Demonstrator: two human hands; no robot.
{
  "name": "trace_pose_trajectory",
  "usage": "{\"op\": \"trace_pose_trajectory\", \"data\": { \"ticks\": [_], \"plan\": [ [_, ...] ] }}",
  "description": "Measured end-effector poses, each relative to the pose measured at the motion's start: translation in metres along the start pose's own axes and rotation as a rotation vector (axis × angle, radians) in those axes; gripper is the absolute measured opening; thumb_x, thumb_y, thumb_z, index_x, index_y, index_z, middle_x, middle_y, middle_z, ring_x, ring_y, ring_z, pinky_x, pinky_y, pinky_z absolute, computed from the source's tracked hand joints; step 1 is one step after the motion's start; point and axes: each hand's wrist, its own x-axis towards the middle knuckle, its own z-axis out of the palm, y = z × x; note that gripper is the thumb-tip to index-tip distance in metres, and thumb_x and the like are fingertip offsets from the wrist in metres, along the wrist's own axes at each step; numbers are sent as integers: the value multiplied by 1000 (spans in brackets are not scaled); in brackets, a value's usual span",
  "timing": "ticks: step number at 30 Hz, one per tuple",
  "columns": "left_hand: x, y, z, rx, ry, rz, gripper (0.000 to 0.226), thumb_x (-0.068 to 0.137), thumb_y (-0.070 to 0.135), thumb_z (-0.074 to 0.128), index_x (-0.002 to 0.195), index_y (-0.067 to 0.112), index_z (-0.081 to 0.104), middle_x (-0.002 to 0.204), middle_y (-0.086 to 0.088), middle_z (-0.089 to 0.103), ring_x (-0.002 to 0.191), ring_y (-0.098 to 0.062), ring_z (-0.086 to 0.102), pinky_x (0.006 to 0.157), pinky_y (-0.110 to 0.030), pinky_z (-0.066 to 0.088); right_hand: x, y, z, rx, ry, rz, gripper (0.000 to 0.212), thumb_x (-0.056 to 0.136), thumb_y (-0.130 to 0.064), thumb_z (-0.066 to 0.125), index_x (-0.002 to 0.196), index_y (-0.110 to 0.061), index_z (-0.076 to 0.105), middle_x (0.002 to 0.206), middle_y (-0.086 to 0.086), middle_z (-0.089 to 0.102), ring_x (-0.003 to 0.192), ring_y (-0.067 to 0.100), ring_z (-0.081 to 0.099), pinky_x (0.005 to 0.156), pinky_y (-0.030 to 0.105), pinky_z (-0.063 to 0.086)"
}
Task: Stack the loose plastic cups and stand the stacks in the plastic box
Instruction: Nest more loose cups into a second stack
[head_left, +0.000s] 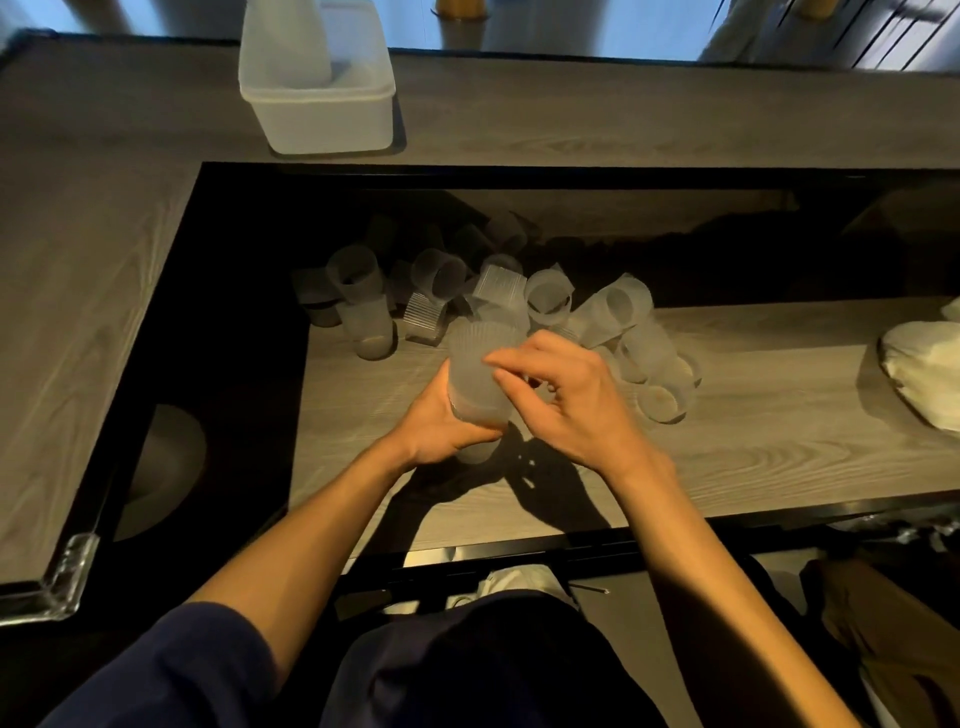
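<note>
My left hand (436, 421) grips a short stack of frosted ribbed plastic cups (475, 371), held upright just above the lower wooden shelf. My right hand (563, 395) hovers beside the stack's upper right, fingers curled, its fingertips touching the top cup's side. Behind the hands lies a heap of loose frosted cups (545, 299), some upright, most on their sides. The translucent plastic box (322, 111) stands on the upper counter at the far left, with a tall stack of cups (291, 41) upright in its left part.
A white crumpled cloth or bag (922, 371) lies at the shelf's right end. A glass corner piece (57, 587) sits at the counter's near left edge. Dark gaps border the shelf at left and behind the heap.
</note>
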Motion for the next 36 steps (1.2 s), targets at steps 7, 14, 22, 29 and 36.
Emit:
{"op": "trace_pose_trajectory", "data": {
  "ticks": [7, 14, 22, 29, 36],
  "plan": [
    [1, -2, 2, 15, 16, 13, 97, 66, 20, 93, 146, 26, 37, 130, -3, 60, 124, -20, 60, 101, -55, 53, 6, 5, 3, -35, -2, -54, 24, 99, -24, 66, 119, -15, 76, 98, 2, 71, 86, 14, 64, 70, 39, 54],
    [3, 0, 2, 40, -1, 25, 92, 68, 22, 92, 144, 22, 40, 129, -4, 61, 121, -22, 61, 99, -55, 54, 9, 6, 4, -9, 23, -19, 22, 98, -25, 68, 116, -17, 78, 98, 0, 71, 86, 11, 64, 71, 37, 55],
    [4, 2, 4, 52, -6, 0, 87, 71, 23, 90, 145, 15, 44, 131, -4, 63, 125, -21, 61, 106, -47, 51, 7, 15, 3, 24, -368, 173, 19, 95, -29, 70, 112, -33, 78, 119, -8, 62, 98, 3, 59, 87, 28, 50],
    [4, 2, 8, 17, 26, -42, 88, 72, 10, 90, 145, 19, 41, 128, 8, 58, 121, -5, 56, 97, -25, 49, -18, 60, 6, 223, 276, 712, 10, 97, -19, 67, 104, -24, 72, 117, -1, 59, 106, 11, 60, 98, 31, 52],
    [3, 9, 9, 24, 15, -56, 92, 67, 23, 92, 145, 20, 42, 129, 7, 58, 122, -6, 56, 100, -30, 49, -74, 128, 8, -273, -152, 1250, 49, 93, -10, 66, 141, -12, 56, 167, 9, 10, 122, 40, 58, 101, 39, 47]
  ]
}}
